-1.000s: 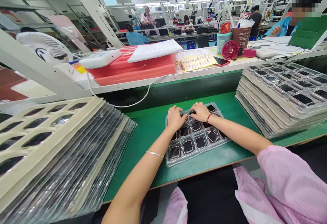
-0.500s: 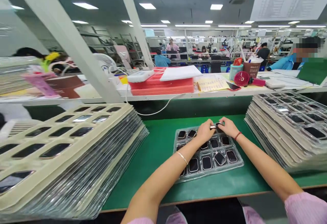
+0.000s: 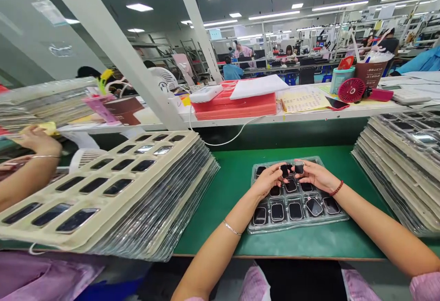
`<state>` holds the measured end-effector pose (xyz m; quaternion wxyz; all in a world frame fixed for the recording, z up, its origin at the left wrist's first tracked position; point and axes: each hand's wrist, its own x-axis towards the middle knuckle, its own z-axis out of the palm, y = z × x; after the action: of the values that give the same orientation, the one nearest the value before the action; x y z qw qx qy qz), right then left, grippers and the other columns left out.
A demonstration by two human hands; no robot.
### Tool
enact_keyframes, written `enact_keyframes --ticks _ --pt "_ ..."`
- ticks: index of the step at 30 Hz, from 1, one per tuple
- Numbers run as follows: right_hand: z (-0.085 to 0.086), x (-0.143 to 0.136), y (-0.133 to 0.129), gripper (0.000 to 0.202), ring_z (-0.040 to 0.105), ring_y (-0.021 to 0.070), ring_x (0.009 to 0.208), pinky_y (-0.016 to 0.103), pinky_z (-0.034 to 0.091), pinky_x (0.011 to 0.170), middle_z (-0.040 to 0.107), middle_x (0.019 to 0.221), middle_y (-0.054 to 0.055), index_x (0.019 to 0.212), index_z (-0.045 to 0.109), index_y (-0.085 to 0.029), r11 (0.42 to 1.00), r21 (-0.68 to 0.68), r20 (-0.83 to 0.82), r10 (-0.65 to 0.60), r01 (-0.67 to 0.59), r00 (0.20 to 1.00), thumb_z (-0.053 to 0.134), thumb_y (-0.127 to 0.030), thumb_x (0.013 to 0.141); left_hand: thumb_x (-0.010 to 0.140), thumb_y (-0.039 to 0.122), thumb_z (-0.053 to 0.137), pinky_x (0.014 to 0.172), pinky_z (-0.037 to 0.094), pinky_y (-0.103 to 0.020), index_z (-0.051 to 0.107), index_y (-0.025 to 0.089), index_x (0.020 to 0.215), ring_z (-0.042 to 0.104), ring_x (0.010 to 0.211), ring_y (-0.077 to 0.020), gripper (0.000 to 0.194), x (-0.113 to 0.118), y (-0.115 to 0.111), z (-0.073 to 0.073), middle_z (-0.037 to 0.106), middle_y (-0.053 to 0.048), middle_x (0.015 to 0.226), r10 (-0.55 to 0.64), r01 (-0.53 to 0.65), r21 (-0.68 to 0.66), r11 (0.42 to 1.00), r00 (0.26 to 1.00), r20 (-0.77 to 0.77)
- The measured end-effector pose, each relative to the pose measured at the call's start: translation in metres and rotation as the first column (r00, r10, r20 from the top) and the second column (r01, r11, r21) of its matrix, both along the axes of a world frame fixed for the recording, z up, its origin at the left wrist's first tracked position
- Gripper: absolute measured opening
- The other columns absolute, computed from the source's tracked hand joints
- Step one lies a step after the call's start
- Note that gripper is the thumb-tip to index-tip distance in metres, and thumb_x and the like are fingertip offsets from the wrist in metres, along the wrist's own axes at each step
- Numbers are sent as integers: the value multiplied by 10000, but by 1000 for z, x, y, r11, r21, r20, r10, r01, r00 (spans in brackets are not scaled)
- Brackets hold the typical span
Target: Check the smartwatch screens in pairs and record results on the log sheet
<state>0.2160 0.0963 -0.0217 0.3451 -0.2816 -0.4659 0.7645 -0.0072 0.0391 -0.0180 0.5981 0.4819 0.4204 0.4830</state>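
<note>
My left hand (image 3: 268,182) pinches a dark, rounded-square smartwatch body (image 3: 284,171) between thumb and fingers. A second smartwatch body (image 3: 299,167), its dark face towards me, is gripped by my right hand (image 3: 319,176). Both are held side by side just above the far half of a clear plastic tray (image 3: 299,228) on the green bench. Rounded-square watch bodies lie in the tray's pockets; one in the front row (image 3: 314,206) sits askew. My hands and forearms cover part of the back rows.
Tall stacks of filled trays stand left (image 3: 185,191) and right (image 3: 395,177). Behind, a white shelf (image 3: 237,124) carries red foam (image 3: 237,104), papers, a phone (image 3: 337,103) and a small pink fan (image 3: 351,90). At far left is a co-worker's arm (image 3: 30,168) with a yellow cloth-like thing.
The view has swung leftward, bringing a co-worker's arm in. My hands, earlier close together over the tray's back, have turned so both watch bodies show their faces.
</note>
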Motion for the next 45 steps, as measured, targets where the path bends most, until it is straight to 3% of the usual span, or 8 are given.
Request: enact_keyframes --ticks 7,14,17,19,22,24,31,45 --pt "3 -1 -5 500 622 72 547 203 602 508 722 995 73 1177 658 -166 997 55 54 58 -61 997 839 -332 742 653 503 860 545 454 -223 611 150 1213 681 618 -154 708 3 -2 -2 704 -47 802 -14 16 -61 998 1000 23" --pt "-2 -6 -7 355 731 150 771 230 629 585 698 1157 120 1190 617 -173 995 89 49 -48 44 998 701 -284 863 765 468 765 660 524 -254 610 173 1194 725 830 -196 544 5 -3 9 706 -104 1042 12 -14 -66 998 1000 -22" --pt "-1 -6 -6 309 736 151 804 231 622 595 707 1147 100 1195 603 -195 986 132 86 -114 102 990 608 -201 886 779 397 754 612 512 -235 626 181 1167 729 826 -198 462 9 4 12 711 -94 1023 11 -17 -67 998 997 -81" --pt "0 -6 -5 266 721 128 723 205 590 550 731 1063 81 1144 613 -183 976 185 119 -142 119 983 588 -207 881 786 404 740 538 467 -210 642 170 1126 720 732 -178 424 12 9 12 721 -85 956 19 -26 -60 998 992 -122" --pt "0 -6 -4 180 641 81 535 173 526 480 737 855 46 1004 628 -147 959 263 169 -151 103 974 584 -262 873 780 445 729 470 388 -194 665 142 1031 668 579 -137 398 16 11 8 727 -76 852 31 -37 -33 999 985 -171" --pt "0 -6 -5 182 617 76 507 174 511 470 725 814 31 981 623 -143 951 300 191 -142 79 971 595 -268 852 756 446 747 474 386 -199 670 140 1021 665 580 -139 413 15 8 6 729 -76 853 33 -35 -11 999 981 -192" --pt "1 -8 -11 335 665 100 668 197 539 569 727 982 50 1108 599 -161 919 393 273 -126 9 954 589 -126 775 745 395 748 526 427 -226 640 150 1088 685 674 -168 435 13 -2 10 730 -90 955 29 -24 27 999 975 -219" --pt "-2 -8 -12 345 676 109 675 196 538 568 711 1007 62 1136 606 -160 901 433 316 -141 -10 938 546 -109 800 747 410 740 518 425 -231 625 149 1088 677 661 -165 445 14 -1 8 724 -81 950 27 -16 47 999 969 -245"
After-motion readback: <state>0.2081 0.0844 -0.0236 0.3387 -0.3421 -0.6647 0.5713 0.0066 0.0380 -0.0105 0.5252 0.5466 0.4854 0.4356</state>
